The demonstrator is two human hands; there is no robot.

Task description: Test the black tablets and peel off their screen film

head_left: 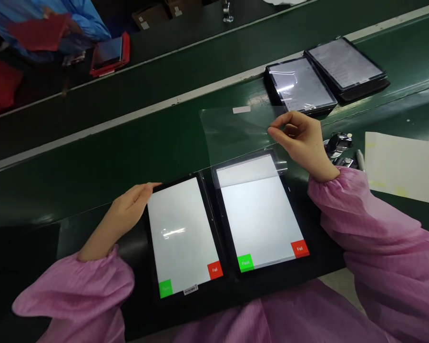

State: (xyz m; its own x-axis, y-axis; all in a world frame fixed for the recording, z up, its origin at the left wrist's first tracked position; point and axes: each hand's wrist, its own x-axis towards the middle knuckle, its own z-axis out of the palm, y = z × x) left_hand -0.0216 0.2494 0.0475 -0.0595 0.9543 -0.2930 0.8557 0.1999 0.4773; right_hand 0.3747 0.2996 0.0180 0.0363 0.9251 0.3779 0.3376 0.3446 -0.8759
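Two tablets lie side by side in front of me, each with a lit white screen, a green Pass box and a red Fail box. My left hand (130,209) rests on the top left corner of the left tablet (184,228), fingers stretched along its edge. Between thumb and finger, my right hand (300,138) pinches the edge of a clear plastic film (236,133) with a small pale label (241,109). That film stands up behind the right tablet (264,214), and its lower part overlaps the top of the screen.
Two more tablets (302,85) (346,64) lie on dark cases at the back right. A pale sheet (403,166), a pen (360,160) and shiny metal items (339,145) are at the right. Across the green line, a person in blue (82,19) works near a red-cased device (110,53).
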